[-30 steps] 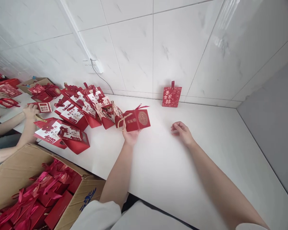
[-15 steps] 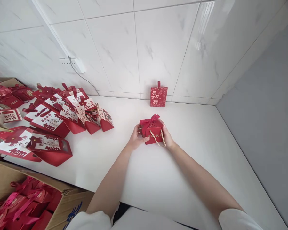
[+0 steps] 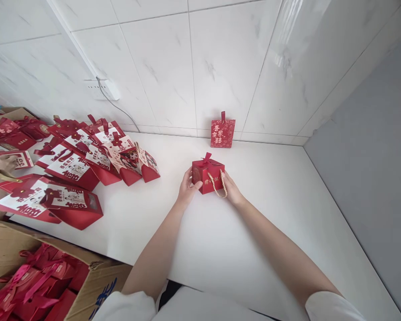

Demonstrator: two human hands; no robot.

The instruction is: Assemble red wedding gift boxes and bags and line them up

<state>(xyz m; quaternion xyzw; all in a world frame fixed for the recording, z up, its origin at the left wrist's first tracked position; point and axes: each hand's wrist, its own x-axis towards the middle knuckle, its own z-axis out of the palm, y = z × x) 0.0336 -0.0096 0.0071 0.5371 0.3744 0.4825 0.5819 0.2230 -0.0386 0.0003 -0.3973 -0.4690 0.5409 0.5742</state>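
Between my two hands is a small red gift box (image 3: 211, 174) with gold lettering, a ribbon bow on its top and a twisted gold rope handle hanging down its front. My left hand (image 3: 186, 187) grips the box's left side, its thumb on the front. Against the right side my right hand (image 3: 232, 188) is closed, beside the rope handle; some of its fingers are hidden behind the box. Farther back, a flat red gift bag (image 3: 223, 133) with white characters and a ribbon loop stands near the wall.
On the left of the white table (image 3: 260, 232) stand several red-and-white gift bags (image 3: 75, 169). An open cardboard box (image 3: 110, 278) at the lower left holds several red ribboned boxes (image 3: 43, 285). Another person's hand (image 3: 0, 167) reaches in at the far left. A grey panel (image 3: 370, 147) borders the right.
The gift box in my hands has turned, showing more of its left face, and has shifted slightly left and back. The other person's hand has moved a little to the right.
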